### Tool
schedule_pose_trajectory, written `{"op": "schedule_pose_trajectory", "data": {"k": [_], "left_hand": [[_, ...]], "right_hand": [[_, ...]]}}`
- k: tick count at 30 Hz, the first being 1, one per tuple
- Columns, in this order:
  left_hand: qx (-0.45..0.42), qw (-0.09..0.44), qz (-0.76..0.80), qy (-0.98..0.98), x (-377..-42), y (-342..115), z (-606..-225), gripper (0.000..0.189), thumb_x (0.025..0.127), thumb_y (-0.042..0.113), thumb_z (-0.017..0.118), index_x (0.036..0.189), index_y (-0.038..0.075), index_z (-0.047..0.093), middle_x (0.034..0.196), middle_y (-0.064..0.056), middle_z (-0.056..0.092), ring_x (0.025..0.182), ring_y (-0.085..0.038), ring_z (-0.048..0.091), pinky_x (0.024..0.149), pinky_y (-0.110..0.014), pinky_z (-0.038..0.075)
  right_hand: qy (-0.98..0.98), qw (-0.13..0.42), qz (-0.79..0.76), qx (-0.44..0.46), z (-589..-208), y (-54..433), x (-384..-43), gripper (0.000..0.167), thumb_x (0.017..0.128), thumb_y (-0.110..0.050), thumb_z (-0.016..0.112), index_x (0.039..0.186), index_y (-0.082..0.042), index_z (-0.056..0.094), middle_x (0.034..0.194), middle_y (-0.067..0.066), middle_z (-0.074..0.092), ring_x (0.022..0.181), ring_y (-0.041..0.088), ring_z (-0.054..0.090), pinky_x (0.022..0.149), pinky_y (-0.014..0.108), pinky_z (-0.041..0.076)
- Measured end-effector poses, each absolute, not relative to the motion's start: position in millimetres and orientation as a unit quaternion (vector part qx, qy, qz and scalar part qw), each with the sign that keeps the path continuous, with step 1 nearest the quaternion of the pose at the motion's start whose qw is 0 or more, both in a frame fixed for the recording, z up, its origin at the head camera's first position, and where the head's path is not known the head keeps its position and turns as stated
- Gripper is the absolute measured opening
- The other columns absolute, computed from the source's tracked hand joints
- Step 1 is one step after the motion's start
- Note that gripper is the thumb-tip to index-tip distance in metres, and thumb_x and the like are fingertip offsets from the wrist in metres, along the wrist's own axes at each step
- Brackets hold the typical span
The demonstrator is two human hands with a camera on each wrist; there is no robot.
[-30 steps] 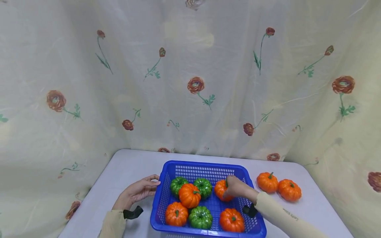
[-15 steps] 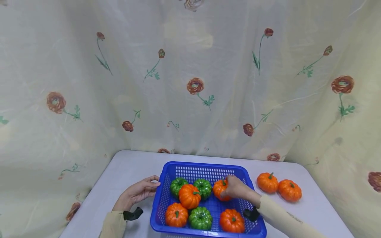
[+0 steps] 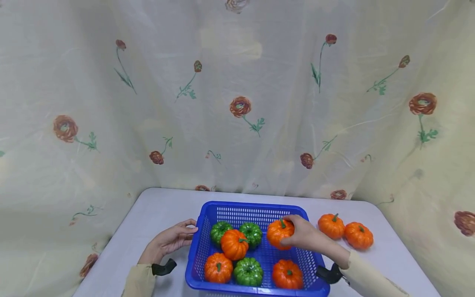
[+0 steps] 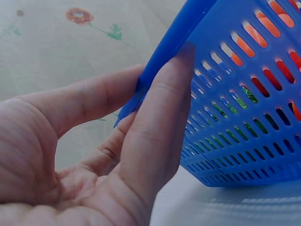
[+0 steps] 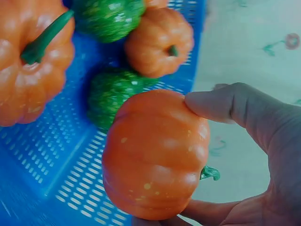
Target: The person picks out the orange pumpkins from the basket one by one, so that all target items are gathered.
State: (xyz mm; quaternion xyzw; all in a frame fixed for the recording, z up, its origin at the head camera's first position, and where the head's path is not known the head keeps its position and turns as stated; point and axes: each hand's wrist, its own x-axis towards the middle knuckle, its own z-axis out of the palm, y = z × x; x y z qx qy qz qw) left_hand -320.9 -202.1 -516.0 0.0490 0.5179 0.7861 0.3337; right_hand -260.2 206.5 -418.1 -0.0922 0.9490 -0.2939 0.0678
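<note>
A blue plastic basket (image 3: 256,205) with slotted walls stands on the table, holding several orange and green toy pumpkins. My left hand (image 3: 172,239) pinches its left rim (image 4: 175,40), the thumb and fingers on opposite sides. Over the right part of the basket, my right hand (image 3: 306,236) grips an orange pumpkin (image 5: 155,155) by its sides, its green stem pointing up in the head view. Below this in the basket are an orange pumpkin (image 3: 287,274) at the front right and a green pumpkin (image 3: 248,272) beside it. Another orange pumpkin (image 3: 234,244) leans on its neighbours.
Right of the basket, two orange pumpkins, one (image 3: 331,226) farther back and one (image 3: 358,236) nearer, sit side by side on the white table (image 3: 167,202). A flower-patterned curtain (image 3: 274,156) hangs behind the table and along both sides.
My right hand has lifted the orange pumpkin up from the basket floor. My left hand stays at the rim. The head view has shifted slightly.
</note>
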Motion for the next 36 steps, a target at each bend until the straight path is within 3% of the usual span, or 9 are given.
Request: {"op": "schedule_pose_trajectory", "data": {"k": [18, 27, 36], "left_hand": [[0.033, 0.324, 0.781, 0.534, -322, -201, -519, 0.02, 0.097, 0.007, 0.055, 0.112, 0.012, 0.043, 0.111, -0.01, 0.064, 0.098, -0.019, 0.066, 0.089, -0.033, 0.057], [0.048, 0.339, 0.784, 0.517, -320, -202, -517, 0.019, 0.098, 0.006, 0.053, 0.112, 0.012, 0.042, 0.109, -0.008, 0.065, 0.098, -0.018, 0.067, 0.09, -0.033, 0.056], [0.038, 0.331, 0.785, 0.523, -321, -201, -518, 0.021, 0.098, 0.006, 0.053, 0.113, 0.012, 0.041, 0.106, -0.007, 0.067, 0.094, -0.017, 0.068, 0.087, -0.032, 0.057]], "right_hand": [[0.933, 0.086, -0.345, -0.051, -396, 275, -224, 0.086, 0.073, -0.02, 0.077, 0.142, 0.006, 0.033, 0.135, 0.03, 0.045, 0.112, 0.037, 0.054, 0.092, 0.055, 0.052], [0.939, 0.094, -0.329, 0.024, -411, 324, -220, 0.088, 0.081, -0.033, 0.071, 0.145, 0.006, 0.026, 0.14, 0.037, 0.034, 0.116, 0.047, 0.047, 0.092, 0.062, 0.049], [0.933, 0.094, -0.344, 0.05, -452, 366, -233, 0.083, 0.083, -0.027, 0.069, 0.142, 0.011, 0.025, 0.141, 0.041, 0.029, 0.122, 0.053, 0.039, 0.1, 0.067, 0.04]]}}
